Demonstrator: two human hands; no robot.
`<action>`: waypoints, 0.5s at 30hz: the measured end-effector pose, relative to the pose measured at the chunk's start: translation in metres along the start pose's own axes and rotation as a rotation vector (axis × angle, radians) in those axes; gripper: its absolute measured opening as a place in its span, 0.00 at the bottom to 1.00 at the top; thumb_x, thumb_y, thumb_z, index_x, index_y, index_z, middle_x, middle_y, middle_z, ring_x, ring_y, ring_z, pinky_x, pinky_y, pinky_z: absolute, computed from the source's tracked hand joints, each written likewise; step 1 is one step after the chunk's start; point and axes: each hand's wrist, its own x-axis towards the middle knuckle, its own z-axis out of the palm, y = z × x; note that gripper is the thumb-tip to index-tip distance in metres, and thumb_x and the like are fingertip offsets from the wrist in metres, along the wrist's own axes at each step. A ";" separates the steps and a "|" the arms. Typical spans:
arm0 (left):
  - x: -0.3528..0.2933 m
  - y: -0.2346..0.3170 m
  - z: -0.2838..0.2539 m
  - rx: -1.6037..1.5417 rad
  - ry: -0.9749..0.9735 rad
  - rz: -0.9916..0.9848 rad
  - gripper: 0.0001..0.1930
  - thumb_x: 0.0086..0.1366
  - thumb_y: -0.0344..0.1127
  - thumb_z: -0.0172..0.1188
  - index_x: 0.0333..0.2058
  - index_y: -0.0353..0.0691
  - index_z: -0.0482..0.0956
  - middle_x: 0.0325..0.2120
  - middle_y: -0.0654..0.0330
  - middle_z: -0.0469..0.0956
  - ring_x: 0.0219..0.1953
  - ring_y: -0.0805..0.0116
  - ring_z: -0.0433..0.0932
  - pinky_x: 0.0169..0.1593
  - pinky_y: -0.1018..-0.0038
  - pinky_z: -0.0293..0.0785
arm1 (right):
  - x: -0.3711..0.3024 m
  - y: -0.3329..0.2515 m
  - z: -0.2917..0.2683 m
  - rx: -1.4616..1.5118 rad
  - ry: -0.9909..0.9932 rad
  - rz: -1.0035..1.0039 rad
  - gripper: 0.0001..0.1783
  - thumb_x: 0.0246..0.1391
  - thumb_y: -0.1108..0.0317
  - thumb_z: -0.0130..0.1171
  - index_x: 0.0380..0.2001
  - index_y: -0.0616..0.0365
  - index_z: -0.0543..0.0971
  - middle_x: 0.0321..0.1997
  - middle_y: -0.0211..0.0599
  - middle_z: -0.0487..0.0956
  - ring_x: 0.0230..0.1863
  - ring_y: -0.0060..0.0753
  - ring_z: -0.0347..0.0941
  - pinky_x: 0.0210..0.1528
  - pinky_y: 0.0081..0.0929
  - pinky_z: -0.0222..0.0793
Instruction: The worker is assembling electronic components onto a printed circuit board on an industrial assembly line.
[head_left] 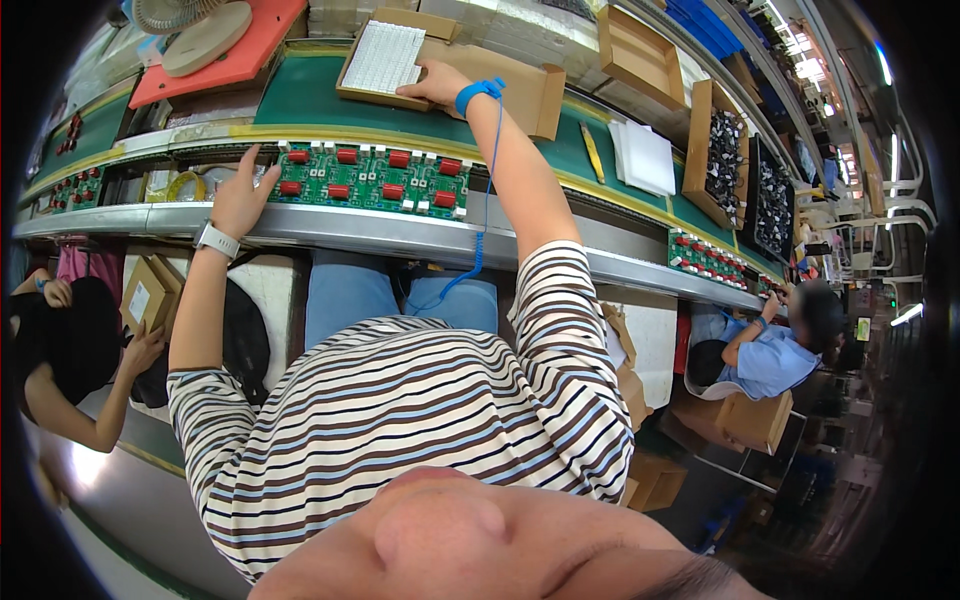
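A green circuit board (370,180) with red block-shaped components and small white connectors lies on the rail in front of me. At its left end is my left hand (240,198), fingers apart, thumb beside the board's edge. Farther off, my right hand (438,84) reaches into a cardboard box (440,52) and bends its fingers at the edge of the rows of small white parts (382,56). Whatever sits between those fingertips is too small to make out. A blue wrist strap (478,95) with a coiled cord circles my right wrist.
Right of the box lie yellow tweezers (592,153) and white foam sheets (643,158). A carton of dark parts (716,150) stands farther right. A fan (200,30) rests on a red board at far left. Co-workers sit on both sides; the left one holds a cardboard box (150,292).
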 end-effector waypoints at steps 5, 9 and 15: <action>-0.005 0.000 0.015 -0.211 -0.080 0.046 0.31 0.61 0.52 0.48 0.56 0.37 0.57 0.28 0.45 0.77 0.32 0.47 0.76 0.36 0.63 0.70 | -0.008 -0.004 -0.008 0.205 -0.088 0.001 0.42 0.36 0.57 0.67 0.52 0.71 0.64 0.42 0.48 0.75 0.42 0.38 0.72 0.43 0.27 0.67; -0.007 0.019 0.025 -0.215 -0.127 0.092 0.32 0.60 0.51 0.49 0.57 0.37 0.55 0.25 0.48 0.77 0.28 0.50 0.77 0.33 0.64 0.70 | -0.017 -0.020 -0.018 0.165 -0.105 0.048 0.40 0.37 0.62 0.67 0.52 0.70 0.63 0.39 0.46 0.76 0.35 0.32 0.73 0.36 0.25 0.69; -0.008 0.053 0.021 0.062 -0.116 0.168 0.32 0.59 0.51 0.50 0.56 0.37 0.57 0.25 0.45 0.76 0.28 0.47 0.75 0.33 0.60 0.70 | -0.028 -0.031 -0.025 0.350 -0.162 0.143 0.40 0.39 0.67 0.66 0.55 0.66 0.61 0.33 0.39 0.75 0.27 0.25 0.70 0.27 0.23 0.66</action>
